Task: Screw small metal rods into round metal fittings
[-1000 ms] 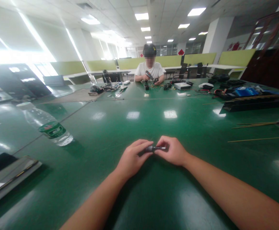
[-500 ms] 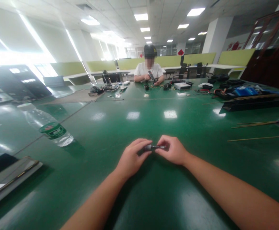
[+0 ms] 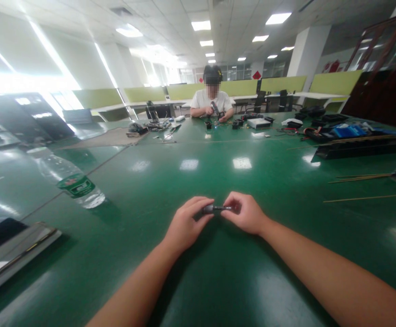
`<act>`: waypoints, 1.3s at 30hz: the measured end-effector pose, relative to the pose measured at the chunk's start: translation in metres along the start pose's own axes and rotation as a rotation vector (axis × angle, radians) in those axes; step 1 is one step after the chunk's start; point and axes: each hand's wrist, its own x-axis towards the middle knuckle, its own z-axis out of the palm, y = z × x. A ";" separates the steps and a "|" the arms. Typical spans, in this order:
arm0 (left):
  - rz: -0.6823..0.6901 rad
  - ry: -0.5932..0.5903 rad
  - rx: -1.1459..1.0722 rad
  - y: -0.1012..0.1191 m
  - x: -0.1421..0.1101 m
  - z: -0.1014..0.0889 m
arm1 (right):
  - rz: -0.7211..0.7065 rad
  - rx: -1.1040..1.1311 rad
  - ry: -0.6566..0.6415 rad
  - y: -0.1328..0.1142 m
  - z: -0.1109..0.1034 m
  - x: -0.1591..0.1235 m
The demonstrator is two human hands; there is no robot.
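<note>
Just above the green table, my left hand (image 3: 189,221) is closed around a dark grey cylinder (image 3: 208,209), its thumb and fingers on either side. A thin dark metallic rod (image 3: 223,208) reaches from the cylinder's right end into my right hand (image 3: 245,213). My right hand is closed, thumb and forefinger pinching at the rod, whose far end is partly hidden by the fingers. The two pieces lie level and in line, but I cannot tell what kind of object they form.
A water bottle (image 3: 78,185) with a green label stands at left, behind a flat case (image 3: 41,243). Thin sticks (image 3: 368,198) and a dark tray (image 3: 361,147) lie at right. Across the table a person (image 3: 211,102) holds a power tool among several parts.
My left hand has shifted slightly left with the cylinder, and the gap between my hands is a little wider. My right hand has barely moved.
</note>
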 end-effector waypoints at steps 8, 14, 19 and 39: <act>-0.009 0.002 -0.009 0.000 0.001 0.000 | 0.004 0.008 -0.004 0.000 0.001 0.000; -0.016 0.006 -0.011 -0.001 0.001 -0.001 | 0.011 -0.004 0.008 0.000 0.000 0.001; -0.022 0.012 -0.011 -0.003 0.001 0.000 | 0.017 -0.018 0.014 0.002 0.000 0.002; -0.052 0.002 -0.036 -0.004 0.001 -0.001 | 0.050 -0.005 -0.003 0.002 0.001 0.000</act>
